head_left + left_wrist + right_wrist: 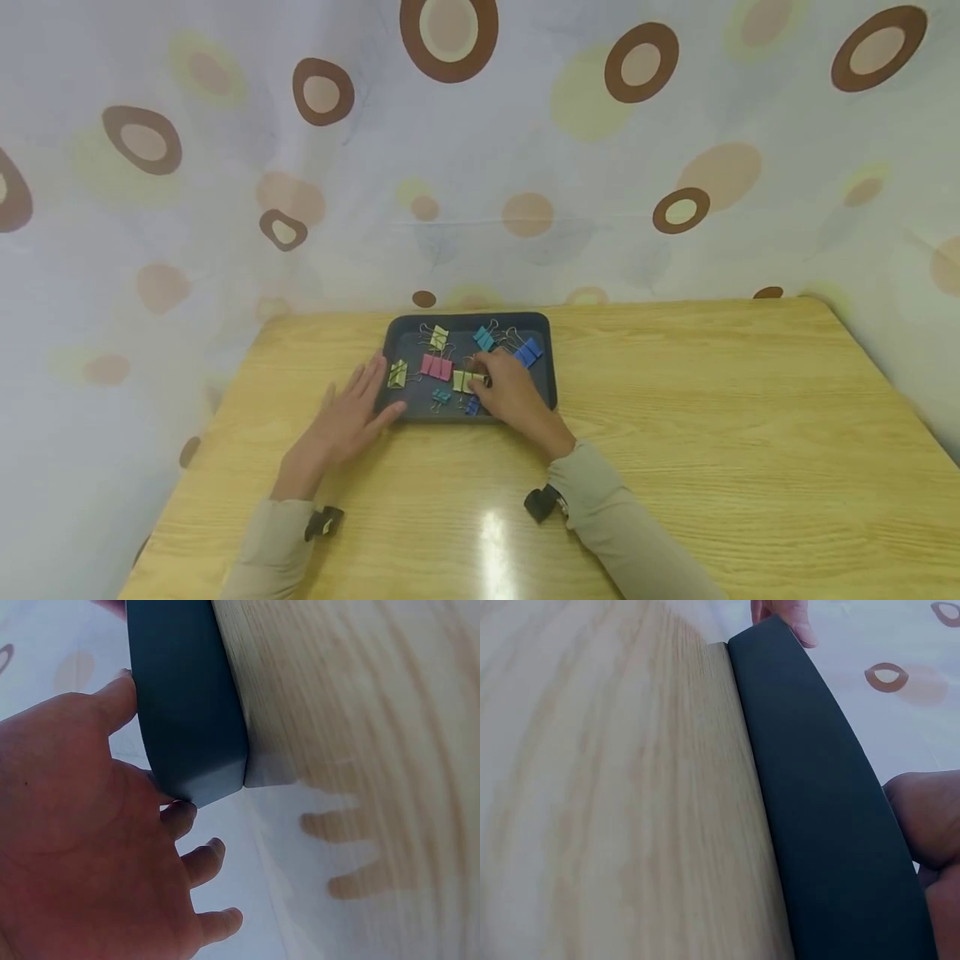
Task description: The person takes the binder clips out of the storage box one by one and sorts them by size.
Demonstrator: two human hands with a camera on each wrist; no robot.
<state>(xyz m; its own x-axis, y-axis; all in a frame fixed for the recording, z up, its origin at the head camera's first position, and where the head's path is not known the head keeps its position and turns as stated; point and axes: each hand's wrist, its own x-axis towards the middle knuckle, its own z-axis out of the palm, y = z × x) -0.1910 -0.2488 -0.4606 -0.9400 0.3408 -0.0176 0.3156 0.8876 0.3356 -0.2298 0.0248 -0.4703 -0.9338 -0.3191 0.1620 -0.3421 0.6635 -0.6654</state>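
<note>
A dark tray holds several binder clips with wire handles. My right hand reaches in over its near right side, thumb and fingers pinching the right end of a yellow binder clip. Straight fingers of my left hand lie along the tray's left rim, with the thumb at the near left corner. In the left wrist view, the left hand touches the tray's dark outer wall. The right wrist view has the tray wall hiding the clip, with part of the right hand showing behind.
Around the yellow clip lie a pink clip, a small teal clip, a small blue clip and a larger blue clip. The tray stands on a wooden table, close to a patterned sheet at the back.
</note>
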